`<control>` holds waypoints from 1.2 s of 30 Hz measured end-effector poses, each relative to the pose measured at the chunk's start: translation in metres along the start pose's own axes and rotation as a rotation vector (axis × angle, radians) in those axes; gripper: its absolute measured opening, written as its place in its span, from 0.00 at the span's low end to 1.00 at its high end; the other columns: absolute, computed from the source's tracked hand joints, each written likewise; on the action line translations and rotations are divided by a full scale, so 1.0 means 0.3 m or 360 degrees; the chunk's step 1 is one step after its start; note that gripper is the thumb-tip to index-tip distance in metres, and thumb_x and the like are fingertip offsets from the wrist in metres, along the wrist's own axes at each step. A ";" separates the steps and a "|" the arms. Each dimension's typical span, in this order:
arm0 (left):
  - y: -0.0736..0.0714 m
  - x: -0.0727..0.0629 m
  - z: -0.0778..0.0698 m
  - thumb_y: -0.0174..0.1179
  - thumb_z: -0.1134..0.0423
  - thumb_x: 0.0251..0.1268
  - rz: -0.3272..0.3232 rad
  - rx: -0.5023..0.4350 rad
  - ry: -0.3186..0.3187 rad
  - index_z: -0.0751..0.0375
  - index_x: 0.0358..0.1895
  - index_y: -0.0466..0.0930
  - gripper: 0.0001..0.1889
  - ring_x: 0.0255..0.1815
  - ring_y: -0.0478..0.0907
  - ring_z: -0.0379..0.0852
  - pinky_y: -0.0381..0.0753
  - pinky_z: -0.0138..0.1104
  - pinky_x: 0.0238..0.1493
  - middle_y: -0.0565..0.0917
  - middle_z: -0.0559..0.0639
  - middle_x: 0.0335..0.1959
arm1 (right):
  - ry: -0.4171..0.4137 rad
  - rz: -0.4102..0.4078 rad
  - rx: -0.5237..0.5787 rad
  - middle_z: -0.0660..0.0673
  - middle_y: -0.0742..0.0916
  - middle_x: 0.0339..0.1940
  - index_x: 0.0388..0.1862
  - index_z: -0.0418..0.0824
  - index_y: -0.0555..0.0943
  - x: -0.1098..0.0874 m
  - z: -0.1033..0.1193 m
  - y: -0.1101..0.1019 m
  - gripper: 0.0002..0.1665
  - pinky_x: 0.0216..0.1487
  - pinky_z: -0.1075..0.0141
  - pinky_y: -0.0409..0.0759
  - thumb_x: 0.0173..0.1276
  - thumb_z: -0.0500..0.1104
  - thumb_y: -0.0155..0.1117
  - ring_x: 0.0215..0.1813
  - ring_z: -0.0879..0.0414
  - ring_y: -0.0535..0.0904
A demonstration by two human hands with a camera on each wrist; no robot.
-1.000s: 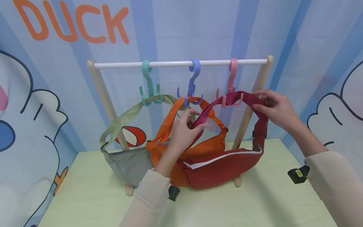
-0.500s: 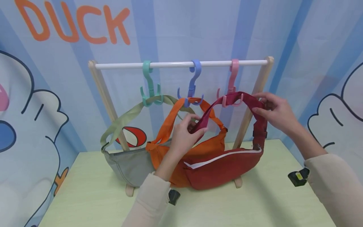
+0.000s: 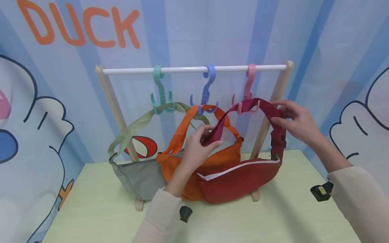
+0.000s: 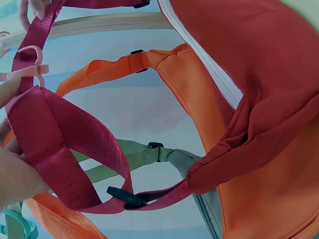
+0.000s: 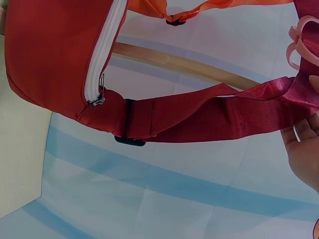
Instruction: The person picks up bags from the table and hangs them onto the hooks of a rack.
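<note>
A red waist bag [image 3: 243,180] with a white zip hangs by its crimson strap [image 3: 268,109] from the pink hook [image 3: 250,79] at the right of the rack. My left hand [image 3: 196,148] pinches the strap's left side between thumb and fingers; below it, in the left wrist view, the strap [image 4: 55,149] loops to a dark buckle [image 4: 125,196]. On the other side my right hand [image 3: 296,121] holds the strap by thumb and fingers, close to the hook. In the right wrist view the right fingers [image 5: 304,157] lie partly behind the webbing, above a black slider [image 5: 130,141].
An orange bag [image 3: 168,165] hangs from the blue hook [image 3: 208,84], overlapped by the red one. Further left, a grey bag [image 3: 141,177] with a green strap hangs from the green hook [image 3: 159,84]. A white rail [image 3: 182,70] on wooden posts carries all three above a pale table [image 3: 100,202].
The left hand has shifted very slightly downward along the strap. The right hand and the bags look almost unmoved.
</note>
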State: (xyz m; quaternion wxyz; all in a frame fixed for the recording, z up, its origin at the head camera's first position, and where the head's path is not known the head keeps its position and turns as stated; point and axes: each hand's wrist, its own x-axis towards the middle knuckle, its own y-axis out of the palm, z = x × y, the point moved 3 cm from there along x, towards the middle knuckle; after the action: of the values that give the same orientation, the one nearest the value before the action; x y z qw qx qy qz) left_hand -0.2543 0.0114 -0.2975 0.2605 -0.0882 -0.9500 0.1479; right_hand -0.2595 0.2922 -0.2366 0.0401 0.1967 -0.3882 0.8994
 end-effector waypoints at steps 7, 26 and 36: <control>-0.005 -0.010 0.014 0.66 0.59 0.54 0.0022 -0.0030 -0.0051 0.54 0.57 0.70 0.25 0.41 0.76 0.44 0.78 0.33 0.40 0.79 0.50 0.42 | 0.0003 0.0019 0.0001 0.39 0.78 0.45 0.63 0.45 0.68 -0.002 0.003 -0.006 0.28 0.36 0.69 0.75 0.63 0.40 0.61 0.45 0.48 0.75; -0.031 -0.037 0.029 0.67 0.58 0.52 0.0030 -0.0075 -0.0070 0.52 0.63 0.68 0.32 0.52 0.72 0.46 0.76 0.40 0.48 0.75 0.50 0.54 | -0.0097 0.0021 0.0005 0.39 0.77 0.49 0.63 0.43 0.67 -0.024 0.015 -0.021 0.30 0.36 0.79 0.72 0.63 0.39 0.61 0.49 0.47 0.73; -0.052 -0.050 0.047 0.67 0.62 0.52 -0.0006 -0.0206 0.0008 0.56 0.62 0.68 0.31 0.53 0.72 0.51 0.74 0.45 0.49 0.74 0.54 0.56 | -0.0120 0.0009 -0.0032 0.37 0.76 0.51 0.65 0.41 0.64 -0.033 0.001 -0.029 0.33 0.37 0.81 0.69 0.61 0.37 0.62 0.49 0.45 0.72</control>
State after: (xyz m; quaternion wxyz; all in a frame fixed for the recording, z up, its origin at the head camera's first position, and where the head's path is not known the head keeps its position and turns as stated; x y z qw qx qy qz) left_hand -0.2503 -0.0103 -0.3109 0.2570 -0.1035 -0.9570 0.0855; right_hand -0.2482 0.2988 -0.2343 0.0250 0.2289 -0.3989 0.8876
